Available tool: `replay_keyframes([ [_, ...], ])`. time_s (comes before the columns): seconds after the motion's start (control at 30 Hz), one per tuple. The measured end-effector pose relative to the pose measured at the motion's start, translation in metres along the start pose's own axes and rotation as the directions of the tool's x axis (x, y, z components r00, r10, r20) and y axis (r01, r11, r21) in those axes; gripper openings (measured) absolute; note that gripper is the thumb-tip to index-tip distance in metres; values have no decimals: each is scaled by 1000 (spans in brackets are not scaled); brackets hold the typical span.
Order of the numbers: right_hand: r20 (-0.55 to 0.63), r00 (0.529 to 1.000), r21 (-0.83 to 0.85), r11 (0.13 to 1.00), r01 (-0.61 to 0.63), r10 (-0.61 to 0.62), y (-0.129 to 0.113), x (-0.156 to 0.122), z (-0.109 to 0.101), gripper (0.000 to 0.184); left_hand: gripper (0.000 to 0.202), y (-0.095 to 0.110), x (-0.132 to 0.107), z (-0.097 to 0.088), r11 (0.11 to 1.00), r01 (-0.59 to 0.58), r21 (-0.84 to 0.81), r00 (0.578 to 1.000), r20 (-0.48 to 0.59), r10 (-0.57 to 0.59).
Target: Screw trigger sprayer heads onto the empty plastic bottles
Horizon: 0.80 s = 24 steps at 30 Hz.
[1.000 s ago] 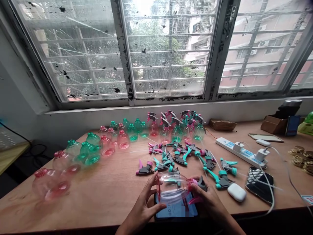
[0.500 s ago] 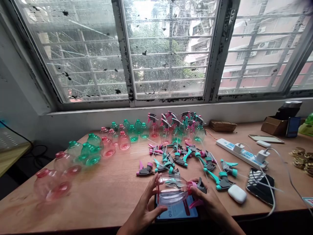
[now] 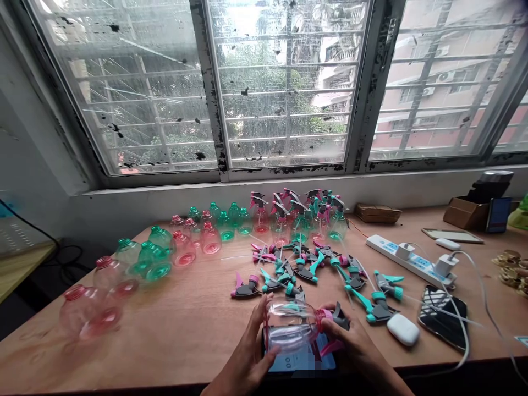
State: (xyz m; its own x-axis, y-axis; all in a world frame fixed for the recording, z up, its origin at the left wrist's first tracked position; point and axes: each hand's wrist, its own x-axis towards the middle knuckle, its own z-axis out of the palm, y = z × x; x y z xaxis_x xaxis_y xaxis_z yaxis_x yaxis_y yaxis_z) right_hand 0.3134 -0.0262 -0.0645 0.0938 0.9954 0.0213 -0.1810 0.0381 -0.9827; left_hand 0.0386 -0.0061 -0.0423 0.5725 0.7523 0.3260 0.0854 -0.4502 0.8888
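I'm seeing my left hand (image 3: pixel 246 360) curling around the base end of a clear bottle (image 3: pixel 291 330) with a pink tint, fingers partly closed on it. The bottle is lying on its side between both hands, at six o'clock on the wooden table (image 3: pixel 185 319), just above a tablet (image 3: pixel 303 360). At its three o'clock end, my right hand (image 3: pixel 350 352) is closing around the pink spray head (image 3: pixel 332 324) at the neck. Loose spray heads (image 3: pixel 313 269) are lying at twelve o'clock.
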Motion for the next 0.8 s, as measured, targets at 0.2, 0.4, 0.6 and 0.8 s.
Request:
replay_keyframes([
  [0.2, 38, 999, -7, 1000, 3, -3, -3, -1, 0, 40, 106, 10, 2, 2, 988, 79, -135, 996, 49, -73],
  [0.4, 49, 999, -26, 999, 19, -18, -4, -1, 1, 40, 80, 1, 4, 0, 1000, 11, -8, 1000, 18, -11],
  [0.6, 24, 999, -18, 1000, 25, -24, -4, 0, 2, 40, 105, 3, 4, 0, 999, 49, -15, 998, 33, -49],
  [0.8, 13, 999, 90, 995, -38, 37, -4, 1, 5, 46, 80, -6, 4, 1, 999, 42, 6, 998, -49, -41],
])
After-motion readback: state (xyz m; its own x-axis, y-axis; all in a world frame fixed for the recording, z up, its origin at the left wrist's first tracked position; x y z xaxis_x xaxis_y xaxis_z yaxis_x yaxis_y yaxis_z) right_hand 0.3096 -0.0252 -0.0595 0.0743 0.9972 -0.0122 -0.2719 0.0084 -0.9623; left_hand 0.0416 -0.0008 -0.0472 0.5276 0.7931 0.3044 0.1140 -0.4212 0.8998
